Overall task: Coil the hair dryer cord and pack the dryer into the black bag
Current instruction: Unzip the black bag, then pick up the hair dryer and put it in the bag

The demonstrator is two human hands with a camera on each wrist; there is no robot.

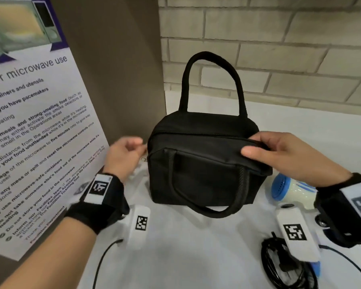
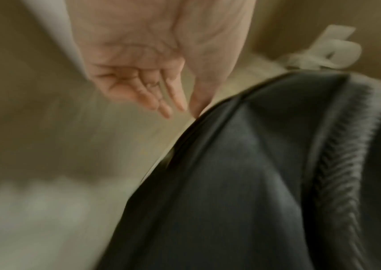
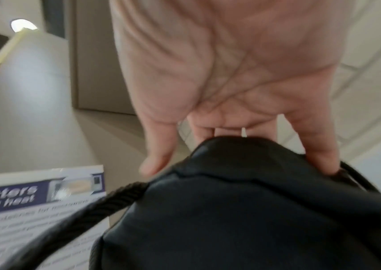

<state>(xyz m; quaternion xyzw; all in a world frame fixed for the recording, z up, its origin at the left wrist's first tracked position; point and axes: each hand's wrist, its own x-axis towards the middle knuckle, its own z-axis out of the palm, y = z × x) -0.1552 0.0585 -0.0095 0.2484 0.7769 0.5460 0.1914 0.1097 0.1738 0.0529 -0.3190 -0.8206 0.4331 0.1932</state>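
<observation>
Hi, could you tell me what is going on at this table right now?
A person is getting the black bag ready for packing. Their right hand grips its top right corner, while the left hand reaches for the bag's left end, holding nothing clearly. The bag looks zipped shut. The hair dryer lies on the table to the bag's right, its black cord bunched nearby.

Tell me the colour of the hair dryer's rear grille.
Blue, on a cream-white hair dryer; it shows best in the head view.
</observation>
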